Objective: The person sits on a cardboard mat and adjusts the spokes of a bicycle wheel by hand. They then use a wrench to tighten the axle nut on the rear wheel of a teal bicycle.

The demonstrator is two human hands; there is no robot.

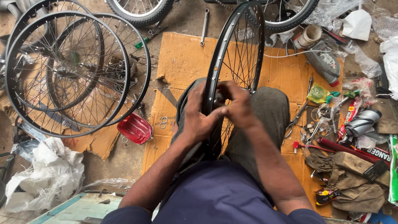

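Rim (232, 54), black and spoked, stands upright between our knees on the cardboard (182, 58), our left hand (197, 118) clamped round its near edge and right hand (238, 105) pinching the same spot from the other side, finished wheels (66, 70) left, tool clutter (331, 116) right.

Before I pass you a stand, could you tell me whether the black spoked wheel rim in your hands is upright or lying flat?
Upright: the black spoked wheel rim stands on edge between the knees, both hands on its near edge.
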